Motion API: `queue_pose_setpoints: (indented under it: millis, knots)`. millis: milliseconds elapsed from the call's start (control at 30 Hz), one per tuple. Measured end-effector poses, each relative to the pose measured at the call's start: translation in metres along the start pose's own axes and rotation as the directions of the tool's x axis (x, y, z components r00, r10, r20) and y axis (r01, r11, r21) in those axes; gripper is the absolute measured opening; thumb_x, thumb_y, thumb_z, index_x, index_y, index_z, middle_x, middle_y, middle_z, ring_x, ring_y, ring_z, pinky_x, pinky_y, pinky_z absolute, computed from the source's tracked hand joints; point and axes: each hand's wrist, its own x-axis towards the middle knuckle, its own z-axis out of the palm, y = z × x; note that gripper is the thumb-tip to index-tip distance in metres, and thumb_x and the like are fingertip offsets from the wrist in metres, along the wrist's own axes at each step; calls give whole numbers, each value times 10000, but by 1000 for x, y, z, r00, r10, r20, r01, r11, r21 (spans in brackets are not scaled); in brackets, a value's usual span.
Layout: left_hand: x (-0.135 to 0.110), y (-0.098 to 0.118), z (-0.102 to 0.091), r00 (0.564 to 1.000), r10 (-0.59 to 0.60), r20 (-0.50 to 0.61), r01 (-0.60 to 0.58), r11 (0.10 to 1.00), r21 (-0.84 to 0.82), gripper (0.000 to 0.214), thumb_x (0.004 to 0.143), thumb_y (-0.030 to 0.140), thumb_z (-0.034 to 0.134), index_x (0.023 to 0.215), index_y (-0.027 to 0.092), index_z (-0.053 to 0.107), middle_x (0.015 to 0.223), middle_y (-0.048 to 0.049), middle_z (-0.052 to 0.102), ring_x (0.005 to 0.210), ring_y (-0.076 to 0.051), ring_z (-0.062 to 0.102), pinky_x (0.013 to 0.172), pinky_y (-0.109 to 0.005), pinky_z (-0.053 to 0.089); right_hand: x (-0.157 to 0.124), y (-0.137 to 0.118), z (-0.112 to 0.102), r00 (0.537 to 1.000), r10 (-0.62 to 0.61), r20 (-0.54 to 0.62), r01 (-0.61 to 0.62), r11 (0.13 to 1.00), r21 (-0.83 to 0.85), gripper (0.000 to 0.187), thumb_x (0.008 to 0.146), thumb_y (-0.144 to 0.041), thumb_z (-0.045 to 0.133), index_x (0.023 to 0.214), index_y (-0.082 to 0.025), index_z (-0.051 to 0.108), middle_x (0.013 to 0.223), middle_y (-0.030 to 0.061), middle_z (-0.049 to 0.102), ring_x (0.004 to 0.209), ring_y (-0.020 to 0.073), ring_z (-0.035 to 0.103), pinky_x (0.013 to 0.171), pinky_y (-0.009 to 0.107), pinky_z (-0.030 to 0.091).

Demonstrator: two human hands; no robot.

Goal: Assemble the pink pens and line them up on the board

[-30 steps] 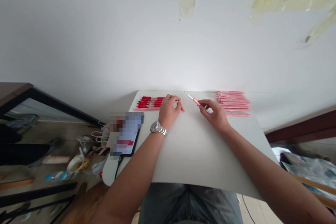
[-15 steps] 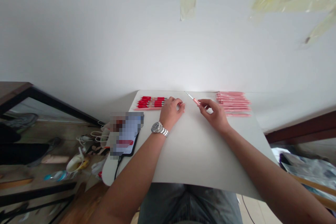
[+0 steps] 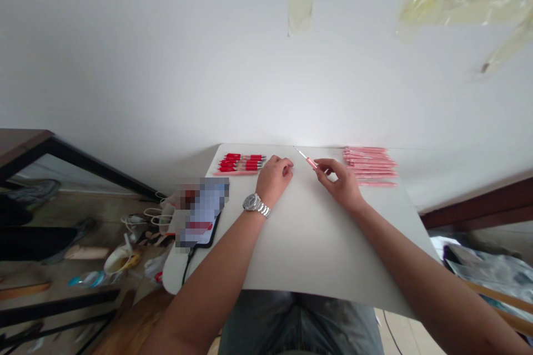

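My right hand [image 3: 339, 180] pinches a thin pink pen part with a white tip [image 3: 306, 158], held slanted just above the white board [image 3: 308, 238]. My left hand [image 3: 275, 177], with a silver watch on the wrist, is curled on the board beside a row of red pens [image 3: 241, 163]; whatever is inside its fingers is hidden. A row of pink pens [image 3: 370, 165] lies to the right of my right hand, at the board's far edge.
A phone [image 3: 202, 212] with a black cable lies on the board's left side. Left of the board the floor is cluttered with cables, a cup and bags. A dark table edge stands at far left. A white wall rises behind.
My left hand has slid right, away from the red pens, and curled its fingers in. The right hand and its pen part have barely moved.
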Motion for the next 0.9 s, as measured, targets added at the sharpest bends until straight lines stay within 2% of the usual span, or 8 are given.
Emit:
queue_pose_setpoints:
  millis: [200,400,567,733,833,900]
  knots:
    - [0,-1,1,999,16,-49,-18,999,-44,293,943,147,566,1170,262,711,978,-63,627,816,-192,621,794,-326,507,0,-1,-1,1000,6,5,-6,1000,-1,296,969,-434,624,1174,-237,706,923,46,743,779,182,682,740,349,583]
    - [2,0,2,995,-16,-103,9,998,-69,268,975,201,562,1218,245,666,1005,-65,653,812,-190,618,818,-336,510,1,0,0,1000,7,4,-7,1000,3,311,965,-447,624,1175,-232,705,912,46,740,769,177,677,739,345,584]
    - [4,-1,2,989,-55,-134,36,989,-143,243,1000,252,554,1221,233,651,1024,-63,662,790,-170,616,777,-315,512,0,3,0,1000,0,13,0,1000,8,313,961,-428,628,1195,-232,698,909,42,737,779,180,681,756,353,577]
    - [6,-6,5,982,-86,-169,27,945,-325,254,992,279,577,1229,229,655,1062,-72,664,815,-156,638,788,-302,538,0,0,0,1000,18,8,-18,1000,4,336,957,-442,629,1218,-238,683,905,40,740,770,181,677,758,361,579]
    - [8,-8,7,981,-119,-155,29,874,-485,269,990,317,581,1226,221,668,1119,-94,675,873,-169,664,797,-306,558,0,-2,0,1000,20,2,-20,1000,10,348,957,-448,628,1235,-242,668,909,39,744,770,181,677,757,361,584]
    - [10,-7,6,981,-140,-137,33,805,-593,268,984,348,597,1195,210,688,1066,-91,696,861,-172,671,812,-309,560,0,-3,0,1000,14,-1,-14,1000,14,353,960,-442,626,1249,-242,658,917,39,748,776,180,678,760,361,588]
